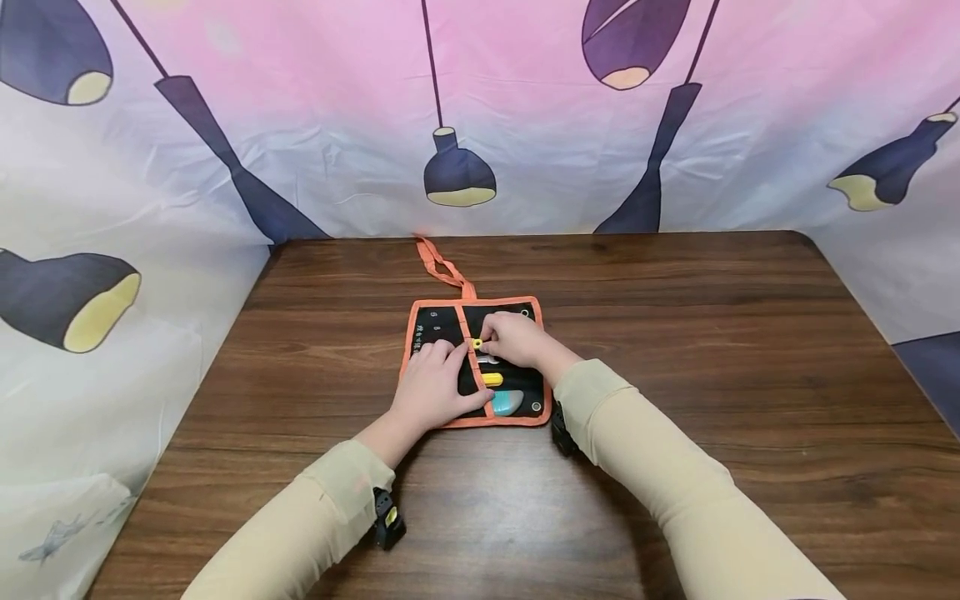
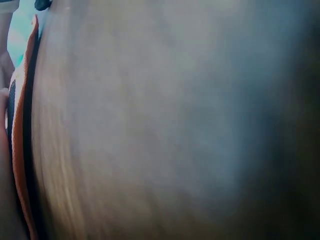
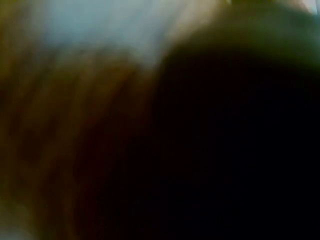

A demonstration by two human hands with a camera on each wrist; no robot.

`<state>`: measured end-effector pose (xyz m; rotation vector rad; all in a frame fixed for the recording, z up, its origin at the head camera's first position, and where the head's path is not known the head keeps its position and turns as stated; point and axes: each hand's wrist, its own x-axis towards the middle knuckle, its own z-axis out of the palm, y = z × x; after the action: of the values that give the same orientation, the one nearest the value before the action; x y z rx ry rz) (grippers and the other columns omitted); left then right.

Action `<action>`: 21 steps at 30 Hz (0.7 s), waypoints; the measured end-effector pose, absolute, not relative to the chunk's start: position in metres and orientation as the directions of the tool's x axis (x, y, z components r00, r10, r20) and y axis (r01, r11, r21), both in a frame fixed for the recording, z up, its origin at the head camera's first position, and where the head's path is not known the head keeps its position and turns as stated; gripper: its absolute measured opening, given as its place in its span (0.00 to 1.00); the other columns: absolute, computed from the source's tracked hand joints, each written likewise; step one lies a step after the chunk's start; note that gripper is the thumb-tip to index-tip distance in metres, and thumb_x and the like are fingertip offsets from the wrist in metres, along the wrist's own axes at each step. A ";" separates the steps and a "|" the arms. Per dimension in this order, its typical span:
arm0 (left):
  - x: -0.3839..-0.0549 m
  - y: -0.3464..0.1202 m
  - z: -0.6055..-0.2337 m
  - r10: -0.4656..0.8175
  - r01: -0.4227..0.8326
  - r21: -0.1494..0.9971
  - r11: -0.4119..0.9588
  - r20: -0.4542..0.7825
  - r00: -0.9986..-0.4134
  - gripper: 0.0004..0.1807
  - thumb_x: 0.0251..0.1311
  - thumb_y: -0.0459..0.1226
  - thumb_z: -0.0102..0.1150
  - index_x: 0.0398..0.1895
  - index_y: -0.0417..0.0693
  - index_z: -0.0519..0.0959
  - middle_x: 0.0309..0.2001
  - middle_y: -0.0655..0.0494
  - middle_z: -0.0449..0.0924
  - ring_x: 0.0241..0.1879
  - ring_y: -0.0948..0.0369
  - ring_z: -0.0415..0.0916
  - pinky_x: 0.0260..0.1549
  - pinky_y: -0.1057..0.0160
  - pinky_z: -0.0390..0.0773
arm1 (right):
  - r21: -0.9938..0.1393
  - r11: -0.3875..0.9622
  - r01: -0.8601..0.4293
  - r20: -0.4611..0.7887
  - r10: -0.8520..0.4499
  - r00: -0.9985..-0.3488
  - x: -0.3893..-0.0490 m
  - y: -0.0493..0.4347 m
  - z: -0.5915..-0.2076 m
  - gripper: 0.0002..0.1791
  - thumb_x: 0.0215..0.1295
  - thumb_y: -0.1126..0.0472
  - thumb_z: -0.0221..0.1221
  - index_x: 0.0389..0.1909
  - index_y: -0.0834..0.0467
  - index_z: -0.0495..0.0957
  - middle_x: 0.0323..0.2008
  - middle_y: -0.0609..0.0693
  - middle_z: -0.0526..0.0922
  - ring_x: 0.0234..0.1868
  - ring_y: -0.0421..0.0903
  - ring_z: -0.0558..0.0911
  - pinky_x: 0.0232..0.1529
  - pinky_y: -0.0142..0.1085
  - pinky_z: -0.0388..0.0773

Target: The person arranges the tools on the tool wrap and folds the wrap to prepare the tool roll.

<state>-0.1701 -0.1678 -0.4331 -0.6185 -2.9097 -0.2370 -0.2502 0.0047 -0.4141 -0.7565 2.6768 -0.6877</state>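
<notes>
A black tool pouch [image 1: 513, 340] with orange trim lies unfolded on the table. My left hand [image 1: 435, 387] rests on its left half, thumb and index finger spread along the orange middle band. With thumb and fingertips, my right hand [image 1: 517, 340] pinches a small yellow-ended tool [image 1: 477, 343] at that band; its kind is hidden. Below it, a silver wrench-like end [image 1: 487, 360], a yellow handle [image 1: 492, 379] and a teal-and-grey tool [image 1: 508, 403] sit in the pouch. The left wrist view catches the pouch's orange edge [image 2: 20, 150]; the right wrist view is dark and blurred.
An orange strap [image 1: 442, 265] runs from the pouch's top to the back edge of the brown wooden table [image 1: 720, 333]. Behind the table hangs a cloth [image 1: 525, 167] printed with lamps. Each wrist carries a small black camera, as on the left one [image 1: 387, 518].
</notes>
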 end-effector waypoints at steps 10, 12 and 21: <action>-0.170 -0.170 -0.435 0.368 0.389 0.221 0.895 0.130 -0.921 0.48 0.47 0.68 0.55 0.64 0.43 0.69 0.47 0.48 0.67 0.45 0.52 0.62 0.44 0.53 0.65 | -0.586 0.722 -0.368 -0.109 -0.521 -0.846 -0.248 0.009 -0.419 0.04 0.64 0.58 0.59 0.35 0.54 0.78 0.27 0.46 0.75 0.27 0.42 0.73 0.31 0.34 0.69; -0.171 -0.169 -0.434 0.364 0.383 0.234 0.894 0.122 -0.923 0.49 0.46 0.68 0.56 0.63 0.43 0.69 0.47 0.48 0.67 0.45 0.52 0.62 0.44 0.53 0.65 | -0.594 0.715 -0.369 -0.099 -0.520 -0.848 -0.248 0.010 -0.421 0.04 0.64 0.58 0.59 0.35 0.54 0.78 0.27 0.46 0.75 0.27 0.42 0.73 0.31 0.35 0.69; -0.169 -0.172 -0.433 0.377 0.394 0.242 0.886 0.118 -0.919 0.49 0.45 0.68 0.56 0.64 0.43 0.69 0.47 0.48 0.67 0.45 0.52 0.62 0.44 0.54 0.65 | -0.620 0.704 -0.347 -0.088 -0.502 -0.860 -0.246 0.009 -0.423 0.04 0.64 0.58 0.59 0.35 0.53 0.79 0.27 0.45 0.76 0.27 0.42 0.74 0.33 0.35 0.69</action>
<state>-0.1694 -0.1725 -0.4327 -0.6107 -2.9848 -0.4052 -0.2460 0.0087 -0.4231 -0.6760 2.6618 -0.8941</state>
